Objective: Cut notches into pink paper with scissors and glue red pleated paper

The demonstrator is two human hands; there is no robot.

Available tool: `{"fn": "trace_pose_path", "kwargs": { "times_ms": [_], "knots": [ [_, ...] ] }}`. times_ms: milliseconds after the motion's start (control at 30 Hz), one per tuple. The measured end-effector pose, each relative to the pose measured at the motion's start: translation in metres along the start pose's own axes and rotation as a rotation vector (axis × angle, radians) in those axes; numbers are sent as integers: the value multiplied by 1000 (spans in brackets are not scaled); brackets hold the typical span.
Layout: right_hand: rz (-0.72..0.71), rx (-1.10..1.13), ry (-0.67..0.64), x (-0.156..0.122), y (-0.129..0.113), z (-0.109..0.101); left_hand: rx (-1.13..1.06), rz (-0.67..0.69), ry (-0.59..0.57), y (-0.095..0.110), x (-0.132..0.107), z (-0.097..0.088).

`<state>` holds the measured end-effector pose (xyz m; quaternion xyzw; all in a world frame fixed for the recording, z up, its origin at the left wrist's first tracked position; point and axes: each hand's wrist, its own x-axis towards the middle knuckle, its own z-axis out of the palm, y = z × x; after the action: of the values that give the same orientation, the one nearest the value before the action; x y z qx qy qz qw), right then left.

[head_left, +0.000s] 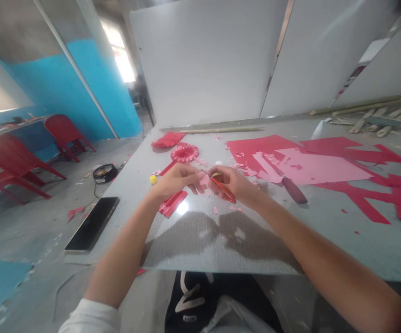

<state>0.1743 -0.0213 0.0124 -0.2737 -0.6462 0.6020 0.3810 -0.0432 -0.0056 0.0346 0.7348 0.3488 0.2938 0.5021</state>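
My left hand [179, 179] is closed in a pinch on a small piece of pink paper [204, 179]. Closed around orange-handled scissors [225, 188], my right hand [235, 180] meets it above the table; the blades are mostly hidden by fingers and paper. Just beyond the hands lies a pleated red paper rosette [184, 153], with another folded red paper piece [167, 140] behind it. Under my left hand a folded red strip [173, 203] rests on the table. Small pink scraps [235, 209] are scattered around.
Red sheets [252, 148] and a pink sheet [325, 169] spread to the right, near a dark red handle [294, 190]. A phone [92, 224] lies at the left edge, a yellow cap [153, 179] nearby. Bamboo sticks [377, 120] are piled at back right. Red chairs [20, 162] stand left.
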Motion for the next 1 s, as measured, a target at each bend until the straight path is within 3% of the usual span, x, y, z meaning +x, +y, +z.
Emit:
{"fn": "trace_pose_path", "kwargs": {
  "times_ms": [767, 1000],
  "knots": [
    [10, 4, -45, 0, 2, -2, -3, 38, 10, 1, -1, -1],
    [10, 16, 2, -1, -2, 1, -53, 67, 88, 0, 0, 2]
  ]
}}
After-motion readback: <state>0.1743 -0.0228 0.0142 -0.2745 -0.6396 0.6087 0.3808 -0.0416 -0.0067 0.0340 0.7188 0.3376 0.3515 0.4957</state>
